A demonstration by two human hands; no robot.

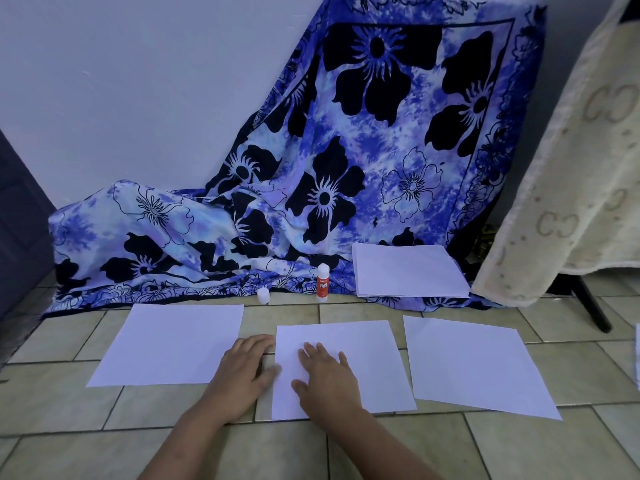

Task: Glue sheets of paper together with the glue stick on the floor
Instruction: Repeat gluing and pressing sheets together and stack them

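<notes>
While 2 hands point(242, 372) point(329, 379) lie flat: 3 sheets point(169, 344) point(360, 358) point(474, 365), 1 glue stick point(322, 284), prob. cap point(263, 295).

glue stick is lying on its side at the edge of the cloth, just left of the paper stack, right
Not quite. The glue stick is standing upright, not lying on its side. The head view shows it at the edge of the cloth, just left of the paper stack.

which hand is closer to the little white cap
Left. The left hand lies almost straight below the cap in view; the right hand rests on the middle sheet, farther right.
</notes>
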